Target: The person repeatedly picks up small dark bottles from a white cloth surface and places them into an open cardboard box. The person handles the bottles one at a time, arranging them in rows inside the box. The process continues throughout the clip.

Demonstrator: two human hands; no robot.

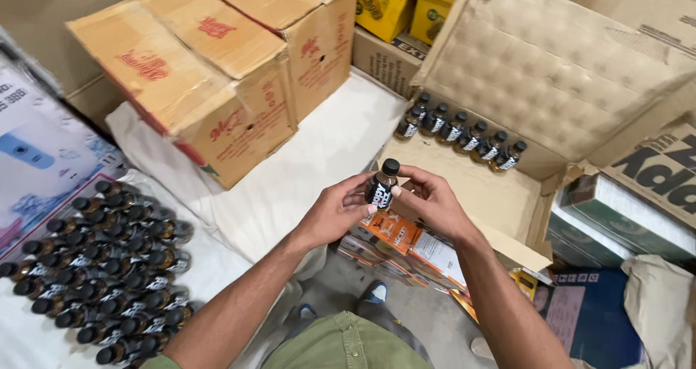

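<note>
small dark bottle (382,185) with black cap held upright between both hands above open carton (500,195); left hand (337,211) pinches its side, right hand (428,202) curled round the other side. six like bottles (460,133) in row at carton's back wall; many more (109,267) lying on white cloth, left
</note>
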